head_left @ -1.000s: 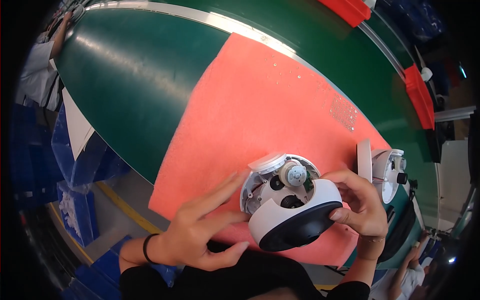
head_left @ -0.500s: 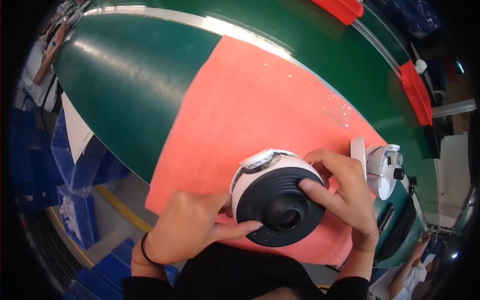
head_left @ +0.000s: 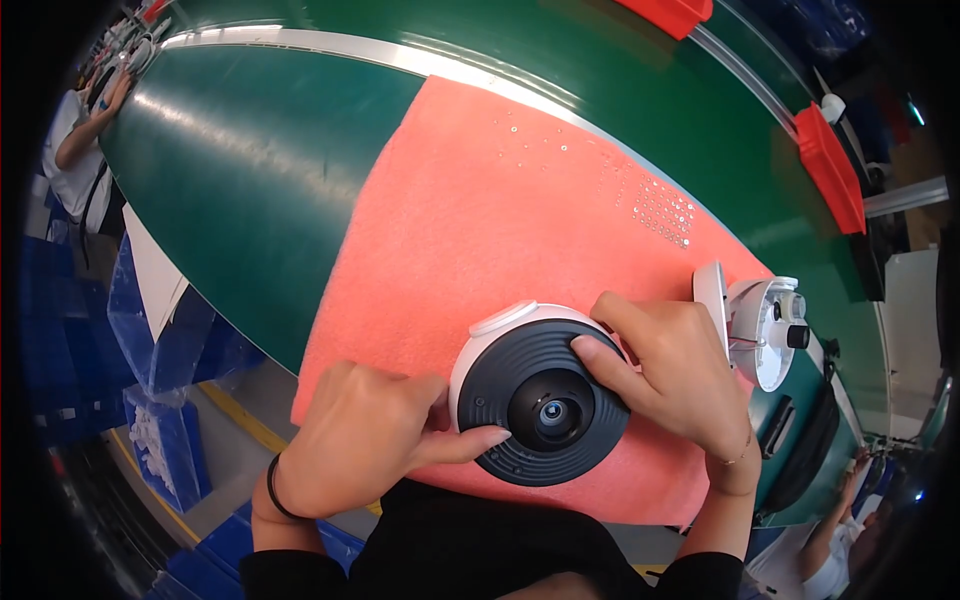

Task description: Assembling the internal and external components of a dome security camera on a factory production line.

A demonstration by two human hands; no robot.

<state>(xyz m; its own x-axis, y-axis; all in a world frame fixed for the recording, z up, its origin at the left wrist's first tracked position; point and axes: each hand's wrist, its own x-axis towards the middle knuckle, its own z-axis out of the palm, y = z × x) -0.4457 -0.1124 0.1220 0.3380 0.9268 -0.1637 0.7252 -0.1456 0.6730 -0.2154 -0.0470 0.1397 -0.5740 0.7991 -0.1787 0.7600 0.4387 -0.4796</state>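
Working over pink foam matting (head_left: 440, 230) on a green desk (head_left: 230, 170) beside blue plastic bins (head_left: 165, 365), our fingers (head_left: 612, 370) hold a round black-and-white plastic camera (head_left: 540, 395).

Glossy green worktop (head_left: 240, 150), grey floor (head_left: 232, 462), yellow stripe (head_left: 243, 417)

An assembly workshop or factory floor is indicated by the long green work surface (head_left: 230, 150), on which a pink mat (head_left: 400, 220) is laid. Small shiny metal pieces (head_left: 662, 212) are spread over the mat, some of them arranged in neat rows. A round camera unit (head_left: 480, 385) is held above it, and at its right edge an open white housing (head_left: 765, 345) is seen with inner parts exposed. Red bins (head_left: 830, 175) are placed along a metal rail (head_left: 745, 75). Lower down, white pieces are contained in a blue bin (head_left: 187, 455), and the floor is marked by a yellow line (head_left: 245, 418). Further places are occupied by people in white (head_left: 72, 165) at both sides.
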